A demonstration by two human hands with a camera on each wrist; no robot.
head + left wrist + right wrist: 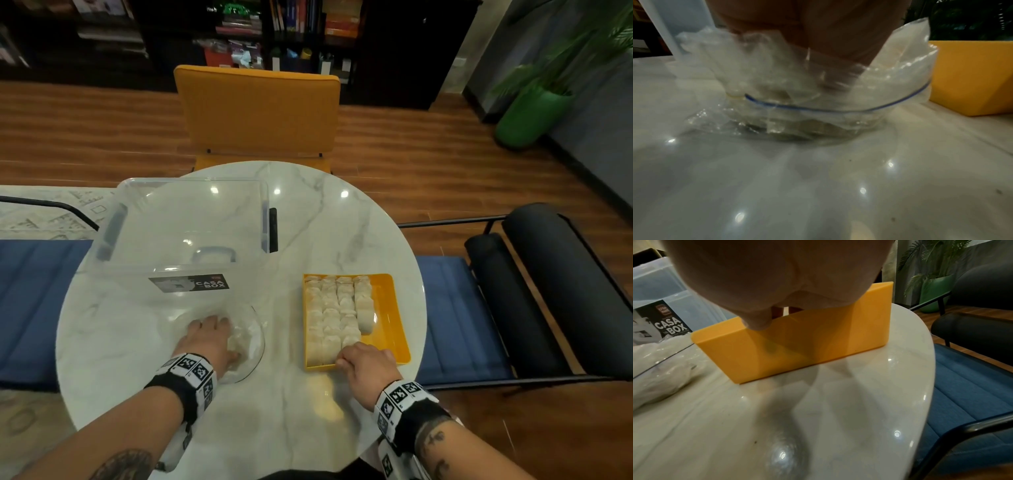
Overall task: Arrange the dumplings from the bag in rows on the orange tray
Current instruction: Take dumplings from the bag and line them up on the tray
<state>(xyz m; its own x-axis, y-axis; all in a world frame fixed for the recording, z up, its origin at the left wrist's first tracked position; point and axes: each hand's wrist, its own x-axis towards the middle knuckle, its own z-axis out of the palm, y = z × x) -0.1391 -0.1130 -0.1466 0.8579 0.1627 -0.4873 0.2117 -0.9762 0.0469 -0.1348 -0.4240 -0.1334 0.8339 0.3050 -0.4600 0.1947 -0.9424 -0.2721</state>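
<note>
Left grip (209, 337) inside bag (890, 84), closure unclear, right grip (366, 363) curled at orange tray (394, 308) near edge, right column free.

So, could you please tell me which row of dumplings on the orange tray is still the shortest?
The rightmost row: it stops about midway down the orange tray, while the other three reach the near edge.

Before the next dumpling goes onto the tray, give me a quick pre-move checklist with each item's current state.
1. Left hand inside the bag: ok.
2. Dumpling in the left hand's grip: cannot tell, plastic blurs it.
3. Free space on the orange tray: ok, right side bare.
4. Dumplings on the tray in rows: ok.
5. Right hand at the tray's near edge: ok.
6. Right hand holding a dumpling: cannot tell.
</note>
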